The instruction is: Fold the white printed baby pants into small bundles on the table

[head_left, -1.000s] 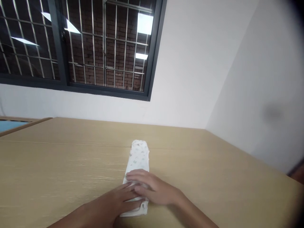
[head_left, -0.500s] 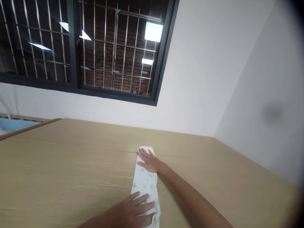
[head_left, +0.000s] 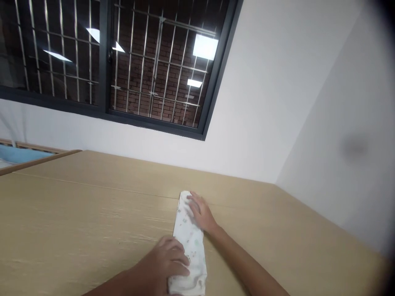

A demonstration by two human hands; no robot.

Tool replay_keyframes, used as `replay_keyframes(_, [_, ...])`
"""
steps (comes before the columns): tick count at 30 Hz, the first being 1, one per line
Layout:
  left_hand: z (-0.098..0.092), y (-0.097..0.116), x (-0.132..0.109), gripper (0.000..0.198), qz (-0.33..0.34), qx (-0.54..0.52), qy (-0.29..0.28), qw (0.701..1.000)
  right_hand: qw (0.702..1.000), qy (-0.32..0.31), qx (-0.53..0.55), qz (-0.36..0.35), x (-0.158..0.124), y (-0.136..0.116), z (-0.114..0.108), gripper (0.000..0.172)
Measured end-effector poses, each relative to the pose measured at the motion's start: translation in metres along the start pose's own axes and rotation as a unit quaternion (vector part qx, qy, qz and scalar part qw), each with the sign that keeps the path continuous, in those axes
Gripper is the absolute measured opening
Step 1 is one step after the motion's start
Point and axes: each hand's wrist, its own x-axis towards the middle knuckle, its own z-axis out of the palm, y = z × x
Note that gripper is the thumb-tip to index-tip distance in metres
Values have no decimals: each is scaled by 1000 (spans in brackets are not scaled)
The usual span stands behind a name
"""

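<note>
A long, narrow folded white cloth (head_left: 189, 242) with small animal and green prints lies lengthwise on a wooden surface (head_left: 108, 222). My left hand (head_left: 171, 259) rests over its near left part, the fingers bent and slightly apart on the fabric. Up at the far end, my right hand (head_left: 202, 213) touches the right edge of the cloth with its fingers spread. Near the bottom of the picture the fabric looks slightly rumpled. My left thumb is mostly hidden.
Behind the surface runs a white wall (head_left: 247, 123) with a dark-framed window (head_left: 106, 82) and metal bars. A side wall (head_left: 345, 144) bounds the right. At the far left a wooden rail (head_left: 40, 161) borders something light blue (head_left: 27, 154).
My right hand has shifted from flat on the far end to the cloth's right edge. My left hand has moved a little left, its fingers now more bent. The view has tilted slightly.
</note>
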Motion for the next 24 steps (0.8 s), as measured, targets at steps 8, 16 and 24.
replay_keyframes(8, [2,-6,3,11,-93,47,96,990,965,-89,208,-136,-82,-38,-34,33])
replay_keyframes(16, [-1,-6,3,8,-127,3,93,988,968,-130,63,-205,-100,-58,-35,57])
replay_keyframes(24, [-18,7,2,35,-86,-77,10,993,960,-17,223,-165,-107,-67,-23,3])
